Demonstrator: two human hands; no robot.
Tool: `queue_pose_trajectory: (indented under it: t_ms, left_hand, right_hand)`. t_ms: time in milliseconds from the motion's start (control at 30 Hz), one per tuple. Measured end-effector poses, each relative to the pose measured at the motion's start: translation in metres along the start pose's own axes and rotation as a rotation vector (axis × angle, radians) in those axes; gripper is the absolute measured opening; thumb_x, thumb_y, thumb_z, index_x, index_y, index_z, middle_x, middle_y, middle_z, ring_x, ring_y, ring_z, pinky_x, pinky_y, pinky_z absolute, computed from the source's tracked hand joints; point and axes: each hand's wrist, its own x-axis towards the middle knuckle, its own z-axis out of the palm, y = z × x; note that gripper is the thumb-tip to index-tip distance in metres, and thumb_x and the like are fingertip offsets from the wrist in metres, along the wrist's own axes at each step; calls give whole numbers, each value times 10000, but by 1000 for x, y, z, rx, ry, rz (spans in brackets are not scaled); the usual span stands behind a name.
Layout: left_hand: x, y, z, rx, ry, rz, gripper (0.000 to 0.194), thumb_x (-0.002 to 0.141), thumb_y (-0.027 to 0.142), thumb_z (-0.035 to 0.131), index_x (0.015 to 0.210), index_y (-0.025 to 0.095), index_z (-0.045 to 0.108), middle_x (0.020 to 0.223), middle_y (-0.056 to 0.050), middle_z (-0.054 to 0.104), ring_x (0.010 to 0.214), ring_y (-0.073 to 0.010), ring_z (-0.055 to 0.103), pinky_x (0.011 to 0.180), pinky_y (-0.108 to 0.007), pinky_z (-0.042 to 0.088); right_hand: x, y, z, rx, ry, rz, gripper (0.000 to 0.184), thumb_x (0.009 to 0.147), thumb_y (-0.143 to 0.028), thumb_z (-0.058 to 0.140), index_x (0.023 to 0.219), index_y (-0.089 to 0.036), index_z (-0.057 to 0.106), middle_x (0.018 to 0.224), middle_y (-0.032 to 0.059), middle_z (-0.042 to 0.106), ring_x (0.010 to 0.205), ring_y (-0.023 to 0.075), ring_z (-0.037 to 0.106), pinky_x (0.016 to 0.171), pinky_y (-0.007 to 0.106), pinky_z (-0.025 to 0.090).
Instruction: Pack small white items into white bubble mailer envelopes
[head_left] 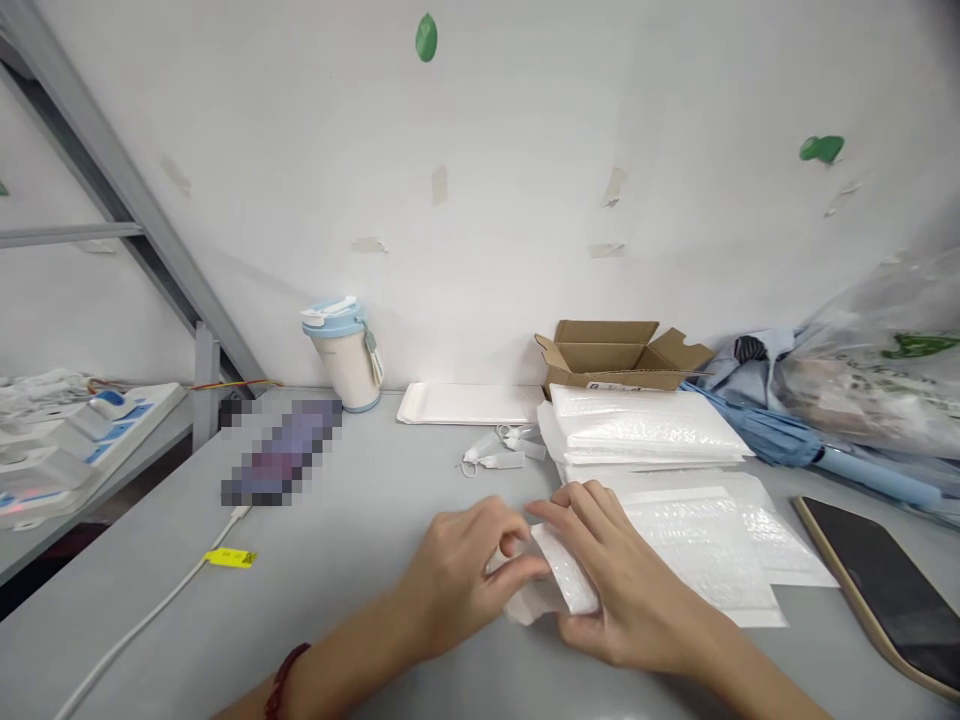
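Note:
A small white bubble mailer (566,570) is held above the front of the grey table, its flap and edges partly hidden by fingers. My right hand (622,580) wraps round its right side, thumb below and fingers above. At its left edge, my left hand (469,570) is closed, with thumb and forefinger curled against the thin white flap. Just beyond the hands lie several small white tubes with ring loops (502,458). More white bubble mailers (697,540) lie flat to the right, with a stack of padded mailers (652,425) behind them.
An open cardboard box (607,355) stands by the wall, beside a flat white packet (472,403). A lidded cup (345,360) is at back left, near a blurred object with a white cable (165,605). A phone (892,590) and blue umbrella (787,440) lie right; a power strip (90,450) left.

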Motion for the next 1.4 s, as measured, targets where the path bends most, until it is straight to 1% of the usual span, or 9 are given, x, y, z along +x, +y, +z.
queue_pose_trajectory:
  t_ms: [167, 267, 400, 567, 667, 800, 967, 1167, 1400]
  left_hand:
    - [14, 0, -22, -198, 12, -303, 288, 760, 270, 634, 1014, 204, 514, 859, -9, 563, 674, -102, 498, 582, -210, 417]
    - [19, -4, -29, -469, -264, -443, 509, 681, 291, 709, 1142, 224, 505, 1021, -40, 569, 875, -154, 539, 671, -236, 449]
    - [16, -6, -20, -749, -554, -576, 225, 719, 310, 662, 878, 157, 620, 762, 17, 576, 696, -115, 518, 625, -224, 399]
    - [11, 1, -1, -868, -457, -699, 188, 720, 294, 662, 779, 120, 619, 614, 41, 484, 584, -87, 426, 546, -212, 335]
    - [13, 5, 0, -977, -306, -720, 163, 720, 260, 663, 812, 131, 627, 693, 16, 568, 668, -119, 508, 627, -232, 401]
    - [18, 7, -7, -1055, -183, -743, 248, 707, 252, 691, 928, 153, 636, 850, -30, 650, 846, -194, 594, 798, -321, 462]
    - [15, 6, -12, -1146, -241, -628, 480, 627, 266, 776, 1066, 162, 612, 978, -66, 670, 955, -247, 602, 832, -355, 480]
    - [12, 3, -12, -1033, -200, -633, 332, 709, 384, 707, 933, 140, 674, 870, -66, 693, 833, -218, 630, 760, -327, 488]
    - [12, -1, -8, -1160, -188, -623, 330, 683, 338, 745, 935, 136, 674, 890, -66, 687, 838, -202, 624, 777, -317, 478]
  right_hand:
    - [-2, 3, -5, -19, 47, 2, 701, 569, -117, 530, 1245, -194, 360, 1040, 83, 406, 946, 268, 374, 782, 415, 387]
    - [-3, 3, -8, -22, 58, 2, 693, 576, -121, 530, 1243, -191, 358, 1045, 88, 414, 956, 272, 380, 782, 411, 392]
    - [-4, -1, -9, -32, 53, -18, 683, 561, -136, 520, 1226, -182, 372, 1035, 90, 416, 948, 275, 390, 774, 401, 389]
    - [-4, -7, -4, -104, 126, -85, 710, 582, -189, 506, 1273, -174, 343, 1138, 131, 404, 1040, 328, 383, 830, 455, 346]
    - [-2, -6, 4, -231, 270, -89, 689, 667, -165, 477, 1329, -134, 293, 1293, 194, 325, 1167, 380, 320, 903, 541, 270]
    - [-1, -3, 11, -382, 410, -26, 687, 711, 33, 334, 1371, -149, 272, 1333, 207, 347, 1240, 339, 317, 938, 554, 231]
    - [-1, -1, 7, -327, 401, -29, 729, 728, 48, 315, 1409, -202, 236, 1329, 183, 397, 1247, 328, 348, 912, 544, 272]
    - [0, 0, 7, -284, 408, -40, 758, 719, 43, 333, 1426, -201, 214, 1341, 177, 397, 1257, 340, 339, 904, 537, 286]
    - [-2, -1, 10, -270, 387, -78, 774, 708, 67, 306, 1434, -178, 195, 1355, 185, 382, 1278, 326, 316, 919, 529, 266]
